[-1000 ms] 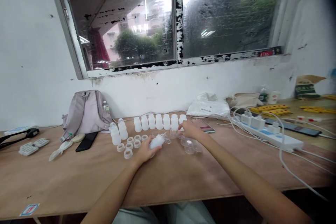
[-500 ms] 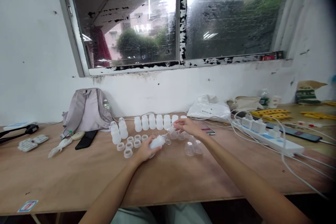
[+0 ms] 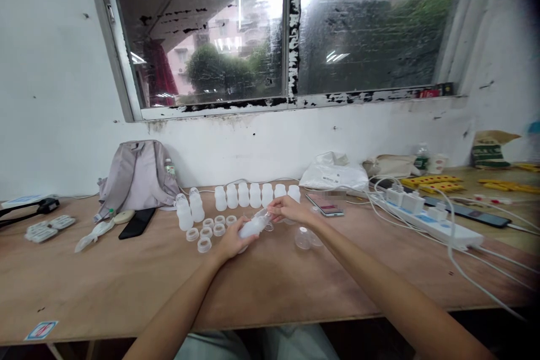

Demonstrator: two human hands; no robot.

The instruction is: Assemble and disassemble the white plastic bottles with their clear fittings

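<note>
From the head view, the left hand (image 3: 233,239) is gripping a white bottle (image 3: 250,228) tilted on its side just above the tabletop (image 3: 126,281), fingers wrapped around it. The right hand (image 3: 291,209) is pinching a clear cap (image 3: 262,215) at the bottle's mouth. A row of bottles (image 3: 255,194) is standing behind, rings (image 3: 210,230) lying to the left, a phone (image 3: 324,203) to the right.

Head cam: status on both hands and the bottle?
Left hand shut on white bottle, held tilted above table. Right hand pinching clear cap at bottle's neck. Loose rings lie left, clear.
</note>
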